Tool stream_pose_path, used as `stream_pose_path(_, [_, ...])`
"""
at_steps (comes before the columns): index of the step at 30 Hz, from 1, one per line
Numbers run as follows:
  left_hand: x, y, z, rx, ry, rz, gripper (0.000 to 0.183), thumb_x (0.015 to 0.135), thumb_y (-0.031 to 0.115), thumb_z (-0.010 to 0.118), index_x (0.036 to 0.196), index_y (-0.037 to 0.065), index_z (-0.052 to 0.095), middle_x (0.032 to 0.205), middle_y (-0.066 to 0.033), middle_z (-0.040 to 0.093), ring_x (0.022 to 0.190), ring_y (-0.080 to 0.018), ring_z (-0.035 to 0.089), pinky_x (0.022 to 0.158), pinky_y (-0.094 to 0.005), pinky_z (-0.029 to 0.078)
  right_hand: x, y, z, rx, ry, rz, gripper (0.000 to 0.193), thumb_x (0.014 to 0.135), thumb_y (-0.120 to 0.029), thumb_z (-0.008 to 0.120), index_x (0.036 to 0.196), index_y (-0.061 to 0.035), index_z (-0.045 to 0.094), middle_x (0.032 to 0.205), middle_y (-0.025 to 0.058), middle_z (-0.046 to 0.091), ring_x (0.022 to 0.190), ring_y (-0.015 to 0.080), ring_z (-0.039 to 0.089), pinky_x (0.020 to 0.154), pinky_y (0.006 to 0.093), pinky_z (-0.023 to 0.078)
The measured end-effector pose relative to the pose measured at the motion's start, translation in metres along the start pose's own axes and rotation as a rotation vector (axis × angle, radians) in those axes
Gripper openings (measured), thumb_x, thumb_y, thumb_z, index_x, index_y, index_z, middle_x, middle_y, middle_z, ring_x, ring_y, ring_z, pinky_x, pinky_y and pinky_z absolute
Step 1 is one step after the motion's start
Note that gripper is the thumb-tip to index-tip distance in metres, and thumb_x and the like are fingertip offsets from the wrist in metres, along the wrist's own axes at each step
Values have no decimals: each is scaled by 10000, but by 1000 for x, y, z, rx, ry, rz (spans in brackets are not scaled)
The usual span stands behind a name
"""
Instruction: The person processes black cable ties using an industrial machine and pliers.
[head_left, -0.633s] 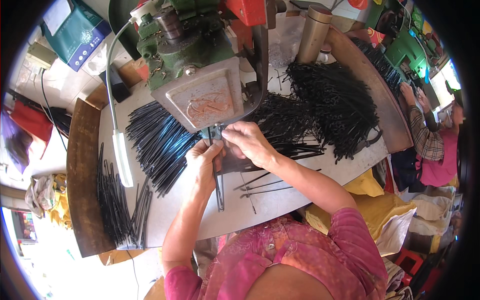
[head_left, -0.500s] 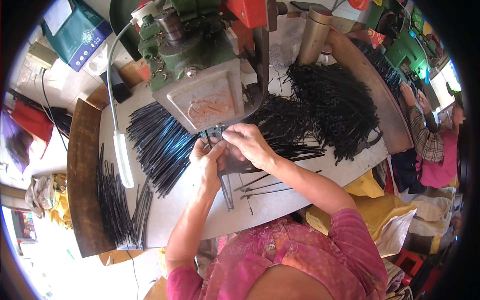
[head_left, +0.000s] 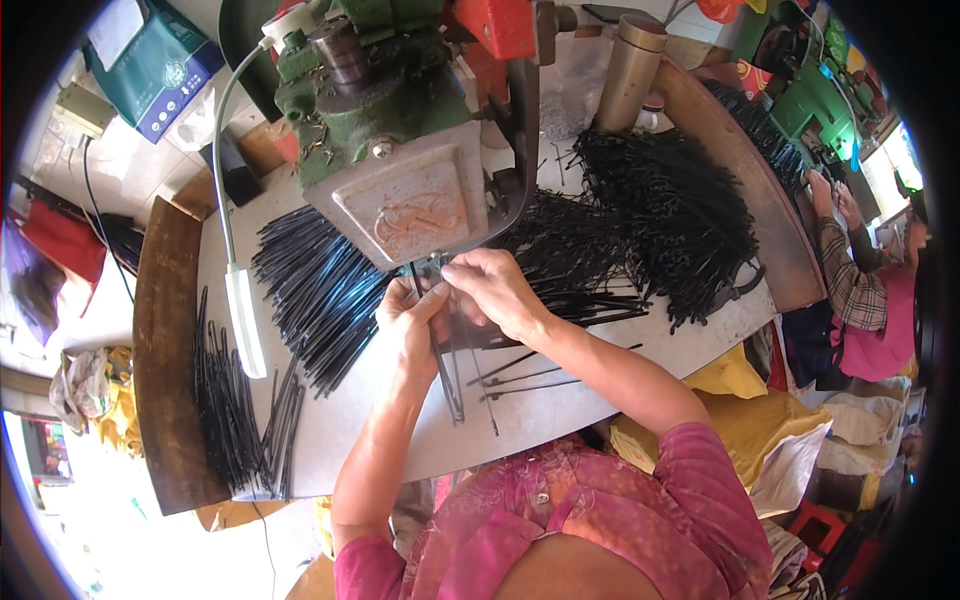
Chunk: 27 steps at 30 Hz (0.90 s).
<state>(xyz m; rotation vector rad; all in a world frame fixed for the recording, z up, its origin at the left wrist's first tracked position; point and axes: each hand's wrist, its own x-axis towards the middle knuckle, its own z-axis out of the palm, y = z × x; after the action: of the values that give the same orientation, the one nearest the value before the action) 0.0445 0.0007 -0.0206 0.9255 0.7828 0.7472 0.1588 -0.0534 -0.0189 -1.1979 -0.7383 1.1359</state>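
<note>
Both my hands meet under the front of a green press (head_left: pixel 340 150), just below its grey cover plate (head_left: pixel 405 200). My left hand (head_left: pixel 408 318) is closed around a thin black rod (head_left: pixel 447 385), which slants down toward me. Beside it, my right hand (head_left: pixel 492 290) pinches with thumb and forefinger close to the press's lower end. What sits between those fingertips is too small to make out. A second slender rod (head_left: pixel 488 400) hangs below the right hand, and its upper end is hidden by the fingers.
A fan of black rods (head_left: pixel 315 290) lies left of the press, with dense black heaps (head_left: pixel 670 220) to the right. More rods (head_left: pixel 228 400) lean along the wooden side board (head_left: pixel 165 350). A lamp (head_left: pixel 245 320) hangs at left; a flask (head_left: pixel 630 75) stands behind. Another person (head_left: pixel 865 290) works at far right.
The slender rod below my right hand has swung slightly left, its lower end a bit nearer me. My right hand has shifted a little left; my left hand stays nearly in place.
</note>
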Motion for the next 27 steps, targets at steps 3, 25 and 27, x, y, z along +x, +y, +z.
stream_pose_path(3, [2, -2, -5, -35, -8, -47, 149, 757, -3, 578, 792, 53, 443, 592, -53, 509, 414, -67, 387, 354, -189, 272, 0, 1, -1, -5, -1, 32, 197, 856, -139, 490, 758, 23, 545, 533, 16, 479, 392, 52, 392, 335, 192, 292])
stream_pose_path(25, [-35, 82, -124, 1265, 136, 205, 239, 693, 35, 612, 905, -23, 518, 710, -100, 549, 564, -260, 532, 504, -332, 423, -87, -12, -22, -1502, -619, -354, 158, 709, 0, 488, 864, 3, 459, 892, 129, 446, 856, 260, 512, 653, 359, 457])
stream_pose_path(27, [-57, 93, -138, 1888, 280, 473, 282, 698, 46, 612, 946, -44, 513, 790, -134, 546, 633, -353, 533, 587, -401, 442, -87, -13, -19, -1572, -659, -403, 172, 690, 10, 492, 853, 30, 440, 847, 163, 462, 803, 274, 538, 620, 359, 464])
